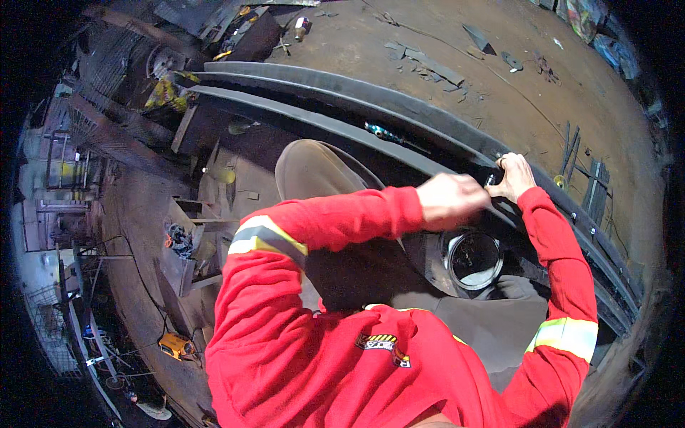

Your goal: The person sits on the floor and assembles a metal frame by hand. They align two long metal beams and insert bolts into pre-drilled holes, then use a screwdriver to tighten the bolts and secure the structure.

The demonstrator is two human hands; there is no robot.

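Note:
Long dark steel beams (285, 110) run across in front of me from upper left to lower right. My right hand (515, 177) is at the beam's edge, fingers curled over it and thumb bent in. A small shiny metal piece (490, 180), like a bolt, sits beside that thumb; exactly what the fingers grip is hidden. Close by on the left, my left hand (453, 196) is closed like a fist and blurred by motion; what it holds does not show. Below both hands stands a round bucket (448, 250) with dark contents and a whitish patch inside.
A teal tool (383, 132) lies in the channel between the beams. Several bolts (592, 232) sit along the beam at right. To the left are an open wooden box (187, 269) and a yellow-orange device (175, 346). Scrap metal (435, 65) and a bottle (302, 27) lie beyond the beams.

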